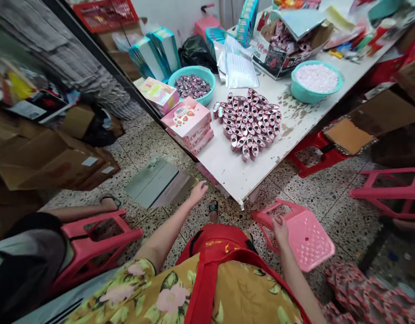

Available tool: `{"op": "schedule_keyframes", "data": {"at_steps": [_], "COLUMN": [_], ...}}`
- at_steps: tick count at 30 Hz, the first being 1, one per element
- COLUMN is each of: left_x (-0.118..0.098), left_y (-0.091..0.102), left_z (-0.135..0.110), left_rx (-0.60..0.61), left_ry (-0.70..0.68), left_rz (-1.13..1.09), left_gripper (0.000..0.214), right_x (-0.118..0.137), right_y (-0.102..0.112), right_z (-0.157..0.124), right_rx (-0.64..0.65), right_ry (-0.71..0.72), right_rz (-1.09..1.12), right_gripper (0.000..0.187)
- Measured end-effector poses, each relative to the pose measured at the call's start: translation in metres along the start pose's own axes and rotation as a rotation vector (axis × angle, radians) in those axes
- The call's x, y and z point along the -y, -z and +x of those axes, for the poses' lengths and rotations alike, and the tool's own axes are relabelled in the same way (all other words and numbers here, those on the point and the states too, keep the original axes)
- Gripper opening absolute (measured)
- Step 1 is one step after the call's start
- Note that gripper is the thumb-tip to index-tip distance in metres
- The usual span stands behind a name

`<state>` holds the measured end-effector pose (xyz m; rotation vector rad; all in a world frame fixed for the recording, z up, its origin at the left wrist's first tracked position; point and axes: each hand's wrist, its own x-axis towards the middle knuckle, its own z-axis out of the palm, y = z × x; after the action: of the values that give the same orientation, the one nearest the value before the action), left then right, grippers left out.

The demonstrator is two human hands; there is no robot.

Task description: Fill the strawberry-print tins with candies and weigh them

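My left hand [198, 192] hangs in the air before the near left edge of the table, fingers loosely bent, with nothing visible in it. Over the side of a pink plastic stool [308, 238] is my right hand [281, 228], its fingers slightly apart; whether it touches the stool I cannot tell. On the white table [227, 175] stands a cluster of small pink-and-silver wrapped pieces [250, 121], packed upright. Left of them, a stack of pink strawberry-printed boxes [187, 119] sits at the edge.
Farther back are a teal basin of dark wrapped pieces [192, 85], a teal basin of pale pieces [317, 78] and an open carton [281, 49]. A person sits at left on a pink stool [99, 234]. Flattened cardboard [153, 180] lies on the floor. A red stool [315, 150] stands at right.
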<state>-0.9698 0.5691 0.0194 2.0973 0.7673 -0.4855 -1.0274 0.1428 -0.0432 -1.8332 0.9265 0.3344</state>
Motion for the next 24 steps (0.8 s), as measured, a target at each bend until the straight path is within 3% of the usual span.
{"op": "schedule_keyframes", "data": {"at_steps": [3,5,10,13,15,19,22,24], "left_x": [-0.03,-0.039,-0.025,-0.014,-0.015,-0.032,-0.046,-0.048], "left_y": [0.018,0.024,0.032,0.053,0.079,0.138,0.165,0.172], "left_z": [0.048,0.063,0.058,0.059,0.076,0.136,0.179,0.197], "left_rx": [0.029,0.034,-0.038,-0.171,-0.27,-0.486,-0.452,-0.398], "left_ry": [-0.058,-0.062,0.065,0.204,0.241,0.171,0.067,-0.007], "left_rz": [-0.099,-0.169,-0.384,-0.525,-0.6,-0.902,-1.059,-1.076], "left_gripper": [0.033,0.027,0.023,0.039,0.05,0.055,0.061,0.069], "right_x": [0.046,0.071,0.126,0.173,0.215,0.312,0.366,0.383], "right_y": [-0.043,-0.065,-0.103,-0.136,-0.172,-0.269,-0.337,-0.371], "right_z": [0.003,-0.006,-0.04,-0.04,-0.028,0.004,0.017,0.019], "right_rx": [0.051,0.08,0.178,0.305,0.413,0.57,0.674,0.755], "right_ry": [0.117,0.206,0.305,0.347,0.386,0.397,0.178,0.116], "right_rz": [-0.012,-0.029,0.02,0.07,0.115,0.225,0.325,0.364], "right_gripper": [0.096,0.092,0.061,0.048,0.047,0.057,0.066,0.071]}}
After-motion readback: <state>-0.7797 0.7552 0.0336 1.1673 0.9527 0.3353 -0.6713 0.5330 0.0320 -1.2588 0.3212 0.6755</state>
